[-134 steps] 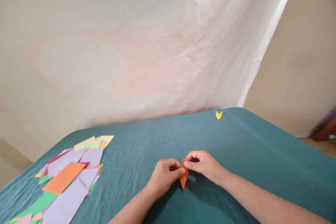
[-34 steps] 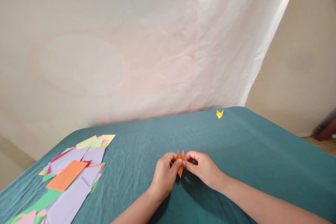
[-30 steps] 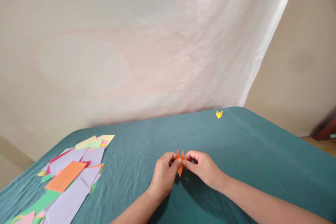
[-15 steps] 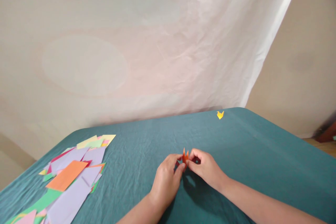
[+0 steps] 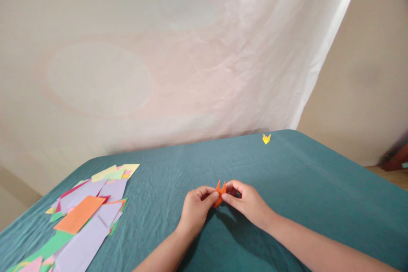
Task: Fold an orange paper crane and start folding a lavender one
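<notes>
Between both hands is a small folded piece of orange paper, with two pointed tips sticking up. My left hand pinches its left side between thumb and fingers. On the right side, my right hand grips it the same way, thumb in front. Its edges are partly covered by my fingertips. The hands are just above the green tablecloth, casting a shadow on it.
Loose coloured paper sheets lie in a spread pile on the left, with an orange sheet on top. A small yellow folded paper bird stands near the far edge. Behind the table hangs a pale sheet.
The orange folded paper has turned so that its broad face shows, and its tips stand farther apart. My left hand has shifted slightly left; both thumbs now press its front.
</notes>
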The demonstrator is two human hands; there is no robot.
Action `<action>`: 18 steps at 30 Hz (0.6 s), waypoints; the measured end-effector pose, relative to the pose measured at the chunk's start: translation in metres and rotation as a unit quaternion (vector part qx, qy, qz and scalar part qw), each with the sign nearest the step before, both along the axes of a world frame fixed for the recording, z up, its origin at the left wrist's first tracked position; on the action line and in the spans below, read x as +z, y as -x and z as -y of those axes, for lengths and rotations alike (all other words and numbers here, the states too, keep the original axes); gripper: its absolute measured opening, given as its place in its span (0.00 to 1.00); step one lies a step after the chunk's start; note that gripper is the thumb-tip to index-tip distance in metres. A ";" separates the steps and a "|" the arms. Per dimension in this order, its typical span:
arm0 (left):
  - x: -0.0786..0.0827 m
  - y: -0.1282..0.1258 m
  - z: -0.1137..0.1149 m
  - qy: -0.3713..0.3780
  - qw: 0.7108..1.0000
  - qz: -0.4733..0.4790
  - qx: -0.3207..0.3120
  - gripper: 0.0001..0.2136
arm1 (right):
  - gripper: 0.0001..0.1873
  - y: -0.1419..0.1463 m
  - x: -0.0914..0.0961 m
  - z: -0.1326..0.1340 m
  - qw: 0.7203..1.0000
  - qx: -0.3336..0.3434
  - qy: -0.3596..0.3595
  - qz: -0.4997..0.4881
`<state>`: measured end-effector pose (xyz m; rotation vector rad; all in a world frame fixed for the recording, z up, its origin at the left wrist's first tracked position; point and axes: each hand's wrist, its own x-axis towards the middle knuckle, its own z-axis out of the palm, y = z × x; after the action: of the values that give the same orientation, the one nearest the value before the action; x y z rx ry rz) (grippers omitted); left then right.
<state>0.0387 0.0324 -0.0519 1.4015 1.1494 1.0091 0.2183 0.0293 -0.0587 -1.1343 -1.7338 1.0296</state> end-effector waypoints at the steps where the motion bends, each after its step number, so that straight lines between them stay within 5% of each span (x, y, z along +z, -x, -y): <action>1: 0.000 0.000 0.000 -0.005 1.000 0.000 0.002 0.12 | 0.09 -0.001 0.000 0.000 1.000 0.006 0.009 -0.006; 12: -0.001 -0.001 0.002 -0.003 0.999 -0.051 -0.007 0.12 | 0.10 0.001 -0.003 -0.001 0.999 0.001 -0.042 0.032; 18: -0.001 0.000 0.001 -0.022 0.996 -0.081 0.017 0.13 | 0.11 -0.002 -0.002 -0.002 0.999 -0.018 -0.013 0.033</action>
<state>0.0389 0.0313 -0.0532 1.5256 1.2800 0.9642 0.2200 0.0316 -0.0609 -1.1902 -1.7668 0.9555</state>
